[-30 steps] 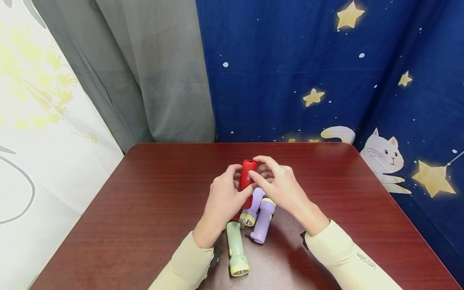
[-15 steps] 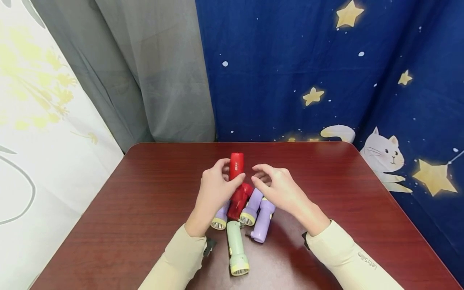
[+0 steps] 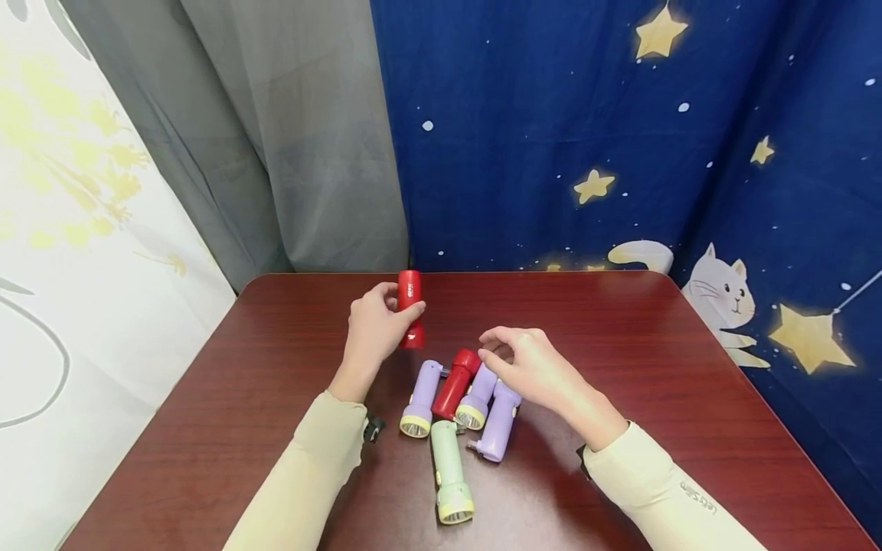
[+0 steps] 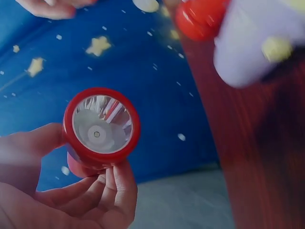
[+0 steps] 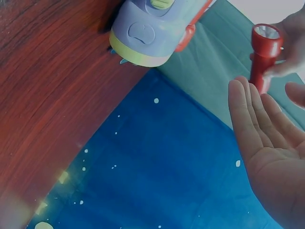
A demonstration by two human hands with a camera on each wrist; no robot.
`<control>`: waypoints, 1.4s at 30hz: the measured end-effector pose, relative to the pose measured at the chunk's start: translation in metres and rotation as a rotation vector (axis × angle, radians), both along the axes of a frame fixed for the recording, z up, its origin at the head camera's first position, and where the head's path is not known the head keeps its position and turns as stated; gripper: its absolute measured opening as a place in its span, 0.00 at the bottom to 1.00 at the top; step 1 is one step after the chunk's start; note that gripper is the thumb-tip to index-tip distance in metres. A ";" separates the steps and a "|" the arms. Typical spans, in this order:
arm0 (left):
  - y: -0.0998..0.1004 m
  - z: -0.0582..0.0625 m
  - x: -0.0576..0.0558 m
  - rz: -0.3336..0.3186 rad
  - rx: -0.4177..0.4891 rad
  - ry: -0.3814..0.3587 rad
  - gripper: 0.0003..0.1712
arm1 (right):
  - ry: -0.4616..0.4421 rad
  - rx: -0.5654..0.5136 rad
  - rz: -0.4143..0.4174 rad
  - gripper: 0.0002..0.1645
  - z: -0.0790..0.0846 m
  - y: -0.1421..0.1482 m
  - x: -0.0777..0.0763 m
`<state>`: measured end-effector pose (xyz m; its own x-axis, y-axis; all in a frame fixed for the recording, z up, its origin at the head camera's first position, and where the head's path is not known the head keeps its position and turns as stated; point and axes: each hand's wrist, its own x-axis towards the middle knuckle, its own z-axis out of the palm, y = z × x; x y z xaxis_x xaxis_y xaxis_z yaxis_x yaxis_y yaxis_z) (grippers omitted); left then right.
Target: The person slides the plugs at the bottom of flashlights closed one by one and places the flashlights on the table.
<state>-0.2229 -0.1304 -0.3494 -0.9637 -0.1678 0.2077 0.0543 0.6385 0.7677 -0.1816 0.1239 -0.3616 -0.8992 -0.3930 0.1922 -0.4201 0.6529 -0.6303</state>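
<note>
My left hand (image 3: 375, 325) grips a red flashlight (image 3: 409, 288) above the far left-middle of the table, its lens end pointing down toward me. In the left wrist view the round lens of that red flashlight (image 4: 102, 125) faces the camera, with thumb and fingers around the body. My right hand (image 3: 537, 363) hovers just past the cluster of flashlights, holding nothing; its fingers (image 5: 248, 109) look relaxed in the right wrist view. Nearest to it are a second red flashlight (image 3: 456, 384) and two purple flashlights (image 3: 501, 425), partly covered by the hand.
A third purple flashlight (image 3: 422, 398) lies left of the red one. Closer to me is a green flashlight (image 3: 449, 471) with a yellow rim. All lie on the brown wooden table (image 3: 227, 428). Grey and blue star-patterned curtains (image 3: 524, 153) hang behind its far edge.
My left hand has carried the red flashlight leftward and away from the cluster, uncovering the left purple flashlight. The right hand let go of the red flashlight and stayed nearly in place.
</note>
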 end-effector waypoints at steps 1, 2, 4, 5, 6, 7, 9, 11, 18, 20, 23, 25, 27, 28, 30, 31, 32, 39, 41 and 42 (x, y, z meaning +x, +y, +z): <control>-0.004 -0.002 -0.005 0.007 -0.011 -0.009 0.34 | -0.004 0.005 -0.001 0.15 -0.001 0.000 0.000; -0.007 -0.004 -0.009 0.015 -0.026 -0.019 0.34 | -0.008 0.009 -0.001 0.15 -0.001 0.000 0.000; -0.015 -0.007 -0.018 0.027 -0.047 -0.046 0.34 | -0.015 0.015 -0.005 0.15 -0.002 0.001 0.001; -0.019 -0.009 -0.022 0.033 -0.061 -0.058 0.34 | -0.017 0.018 -0.006 0.15 -0.002 0.001 0.001; -0.022 -0.010 -0.026 0.038 -0.073 -0.070 0.34 | -0.018 0.022 -0.007 0.15 -0.002 0.001 0.001; -0.026 -0.011 -0.030 0.044 -0.082 -0.083 0.35 | -0.018 0.026 -0.008 0.15 -0.002 0.001 0.001; -0.032 -0.012 -0.037 0.051 -0.105 -0.105 0.35 | -0.017 0.033 -0.008 0.15 -0.002 0.002 0.001; -0.039 -0.013 -0.044 0.058 -0.122 -0.124 0.35 | -0.016 0.041 -0.007 0.15 -0.002 0.002 0.000; -0.059 -0.017 -0.064 0.085 -0.173 -0.155 0.34 | -0.011 0.069 0.005 0.16 -0.005 0.004 -0.001; -0.065 -0.020 -0.068 0.088 -0.178 -0.156 0.32 | -0.007 0.083 0.007 0.16 -0.006 0.005 -0.001; -0.073 -0.025 -0.072 0.093 -0.197 -0.162 0.28 | -0.007 0.100 0.010 0.17 -0.007 0.005 -0.002; -0.077 -0.028 -0.074 0.099 -0.218 -0.168 0.24 | -0.006 0.113 0.012 0.18 -0.008 0.006 -0.002; -0.080 -0.031 -0.077 0.111 -0.245 -0.173 0.22 | -0.007 0.124 0.013 0.18 -0.008 0.006 -0.002; -0.081 -0.032 -0.078 0.119 -0.259 -0.176 0.21 | -0.009 0.130 0.013 0.19 -0.009 0.007 -0.002; -0.083 -0.034 -0.079 0.134 -0.287 -0.182 0.20 | -0.012 0.146 0.011 0.19 -0.009 0.008 -0.003; -0.083 -0.035 -0.080 0.139 -0.299 -0.187 0.20 | -0.018 0.153 0.008 0.19 -0.010 0.008 -0.003; -0.084 -0.036 -0.080 0.145 -0.311 -0.195 0.20 | -0.025 0.160 0.007 0.19 -0.010 0.008 -0.003; -0.092 -0.049 -0.081 0.154 -0.357 -0.265 0.22 | -0.044 0.219 0.009 0.19 -0.014 0.010 -0.004; -0.095 -0.053 -0.082 0.155 -0.364 -0.276 0.22 | -0.036 0.230 0.015 0.19 -0.015 0.011 -0.004; -0.096 -0.054 -0.083 0.154 -0.369 -0.280 0.21 | -0.033 0.234 0.018 0.19 -0.015 0.011 -0.004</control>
